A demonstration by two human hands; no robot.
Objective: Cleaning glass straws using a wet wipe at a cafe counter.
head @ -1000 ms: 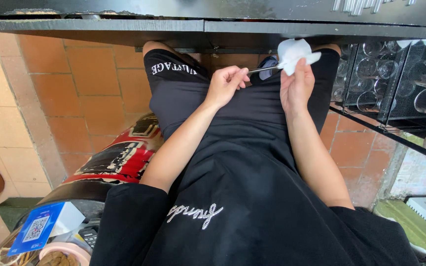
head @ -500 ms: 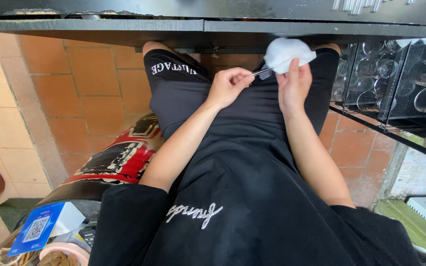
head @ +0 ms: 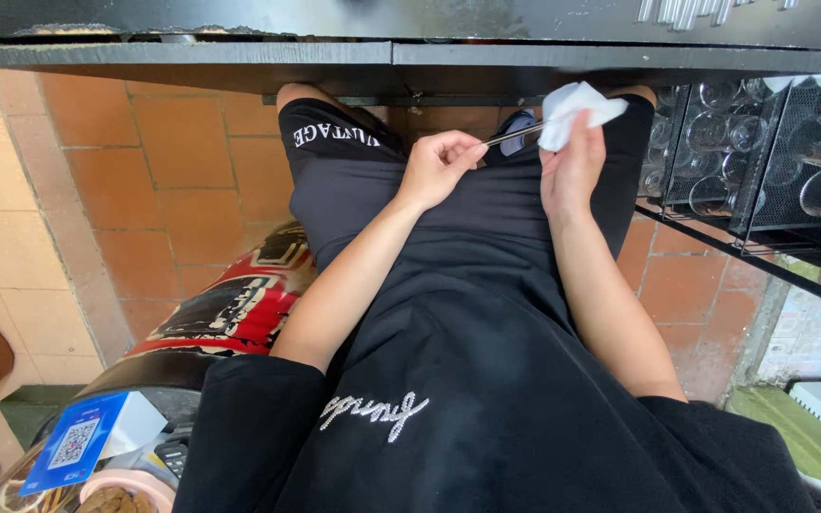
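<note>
My left hand (head: 441,163) is closed around the handle end of a thin metal utensil (head: 515,135), which points to the right. My right hand (head: 570,163) grips a white paper napkin (head: 577,109) wrapped around the utensil's other end, so that end is hidden. Both hands are held in front of my lap, over black shorts and a black shirt, just below the edge of a dark counter (head: 391,52).
A black wire rack (head: 762,142) holding several clear glasses stands at the right. A red and black round drum (head: 216,313) sits at my left side. A blue card (head: 73,446) lies at the lower left. The floor is orange tile (head: 144,142).
My right hand has turned and shifted the napkin slightly around the utensil's end. My left hand has kept its grip in nearly the same place.
</note>
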